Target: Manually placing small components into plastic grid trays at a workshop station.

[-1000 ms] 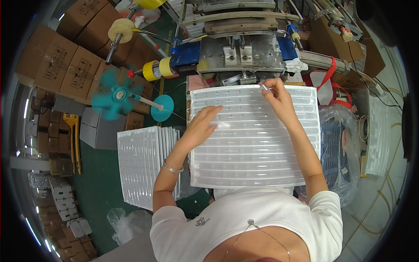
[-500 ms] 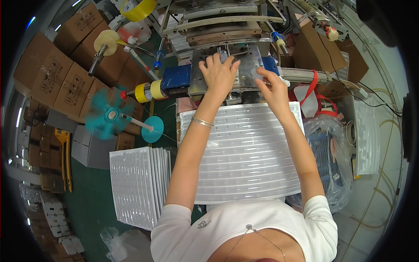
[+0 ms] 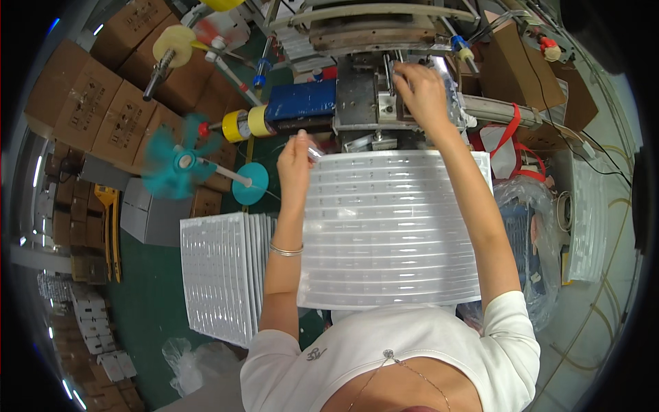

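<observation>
My left hand point(image 3: 295, 165) is closed, in a pinch, above the far left corner of a ridged white plastic tray point(image 3: 391, 237). A small clear, shiny piece point(image 3: 314, 152) sticks out from its fingers; its exact kind is too small to tell. Farther off, my right hand point(image 3: 424, 93) reaches over the metal bed of a machine point(image 3: 357, 96). Its thumb and fingertips are bent together beside a small metal fixture point(image 3: 387, 103). Whatever lies between those fingertips is hidden. The tray lies between my forearms, in front of the machine.
More ridged trays point(image 3: 220, 275) stand stacked at the left. A turquoise fan point(image 3: 184, 161) spins blurred behind them, near yellow tape rolls point(image 3: 237, 126) and piled cardboard boxes point(image 3: 86, 110). At the right are a red strap point(image 3: 506, 130) and a clear-bagged blue crate point(image 3: 518, 240).
My left hand has drawn back from the machine to the tray's far left corner with a small clear piece. My right hand has moved farther in over the machine bed. The view has shifted slightly.
</observation>
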The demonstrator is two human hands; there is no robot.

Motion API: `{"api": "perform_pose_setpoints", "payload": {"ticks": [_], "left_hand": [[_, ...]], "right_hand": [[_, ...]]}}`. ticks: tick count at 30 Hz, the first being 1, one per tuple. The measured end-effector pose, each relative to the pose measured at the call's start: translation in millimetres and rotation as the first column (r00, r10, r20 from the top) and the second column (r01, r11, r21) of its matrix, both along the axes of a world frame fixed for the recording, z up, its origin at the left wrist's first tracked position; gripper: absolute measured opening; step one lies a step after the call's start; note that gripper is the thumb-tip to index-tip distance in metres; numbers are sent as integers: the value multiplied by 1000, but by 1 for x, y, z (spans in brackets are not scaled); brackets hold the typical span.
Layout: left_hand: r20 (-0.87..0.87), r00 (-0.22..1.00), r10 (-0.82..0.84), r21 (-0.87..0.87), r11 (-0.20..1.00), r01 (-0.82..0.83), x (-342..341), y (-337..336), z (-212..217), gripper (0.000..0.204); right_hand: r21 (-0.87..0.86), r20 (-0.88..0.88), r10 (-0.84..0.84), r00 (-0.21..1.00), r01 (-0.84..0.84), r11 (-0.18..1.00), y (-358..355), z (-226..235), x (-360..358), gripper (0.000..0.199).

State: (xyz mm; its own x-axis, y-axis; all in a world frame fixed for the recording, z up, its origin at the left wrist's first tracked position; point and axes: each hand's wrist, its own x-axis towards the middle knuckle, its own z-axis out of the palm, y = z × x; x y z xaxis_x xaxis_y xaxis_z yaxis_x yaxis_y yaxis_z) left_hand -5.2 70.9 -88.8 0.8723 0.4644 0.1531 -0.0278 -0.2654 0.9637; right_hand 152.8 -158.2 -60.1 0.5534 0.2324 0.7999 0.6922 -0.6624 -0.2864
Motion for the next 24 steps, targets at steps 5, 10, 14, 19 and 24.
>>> {"api": "perform_pose_setpoints", "payload": {"ticks": [5,10,14,19,24], "left_hand": [[-34,999,-18,-252,968,9,-39,17,-9,40],[-116,983,-140,55,988,147,-70,19,-35,25],[-320,921,-221,622,684,381,-89,-14,-35,22],[-531,826,-190,684,480,550,-98,-12,-33,21],[-494,841,-220,646,555,525,-94,-13,-27,22]], "right_hand": [[303,-21,42,999,-33,952,-15,-4,-29,33],[254,-591,417,690,-332,909,1,-36,-122,25],[-156,-564,467,681,-644,749,18,-79,-171,25],[-462,-538,303,787,-575,675,20,-85,-175,16],[-420,-588,281,759,-583,695,10,-85,-170,17]]}}
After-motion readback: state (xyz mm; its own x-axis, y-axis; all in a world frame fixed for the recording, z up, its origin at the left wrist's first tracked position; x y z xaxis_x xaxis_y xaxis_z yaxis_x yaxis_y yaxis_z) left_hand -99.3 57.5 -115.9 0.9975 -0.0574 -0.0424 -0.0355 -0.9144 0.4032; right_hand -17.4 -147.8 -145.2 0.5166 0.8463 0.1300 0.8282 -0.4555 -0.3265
